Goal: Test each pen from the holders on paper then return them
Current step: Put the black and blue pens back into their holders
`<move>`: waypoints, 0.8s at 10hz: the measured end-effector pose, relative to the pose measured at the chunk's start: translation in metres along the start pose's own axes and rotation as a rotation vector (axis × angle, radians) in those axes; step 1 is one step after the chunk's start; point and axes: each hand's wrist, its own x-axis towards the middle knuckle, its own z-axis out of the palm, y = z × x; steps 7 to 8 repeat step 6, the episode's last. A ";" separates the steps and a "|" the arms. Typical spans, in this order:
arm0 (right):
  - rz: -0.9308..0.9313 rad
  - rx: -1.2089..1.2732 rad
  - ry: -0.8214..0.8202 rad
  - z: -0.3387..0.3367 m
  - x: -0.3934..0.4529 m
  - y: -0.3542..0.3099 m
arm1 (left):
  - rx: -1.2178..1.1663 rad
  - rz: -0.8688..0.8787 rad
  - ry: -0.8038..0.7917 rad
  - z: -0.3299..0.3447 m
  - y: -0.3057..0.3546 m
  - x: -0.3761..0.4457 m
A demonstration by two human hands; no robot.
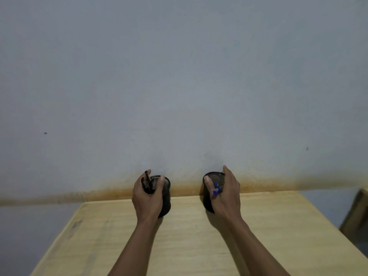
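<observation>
Apparently both hands (148, 198) (227, 193) grip separate mesh holders (166, 196) (208, 198).

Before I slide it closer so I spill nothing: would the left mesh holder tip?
Possibly. The left mesh holder is tall and narrow, with dark pens sticking out on top, so a high push may tip it. Mesh looks light; the left hand gripping it should steady it.

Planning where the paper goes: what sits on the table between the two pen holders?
Nothing: the head view shows only bare wooden table between the left holder and the right holder.
</observation>
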 end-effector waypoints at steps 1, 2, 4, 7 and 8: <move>-0.037 -0.037 -0.017 0.001 0.002 0.002 | -0.001 0.015 -0.003 0.000 -0.001 0.000; -0.017 -0.015 -0.013 -0.001 0.006 0.000 | -0.007 0.013 -0.007 -0.001 0.001 0.000; -0.019 0.038 -0.024 -0.012 0.005 -0.005 | -0.032 0.020 -0.028 -0.005 0.017 -0.006; -0.025 0.055 -0.003 -0.028 -0.004 -0.014 | -0.043 0.030 -0.030 -0.016 0.037 -0.015; -0.025 0.055 -0.003 -0.028 -0.004 -0.014 | -0.043 0.030 -0.030 -0.016 0.037 -0.015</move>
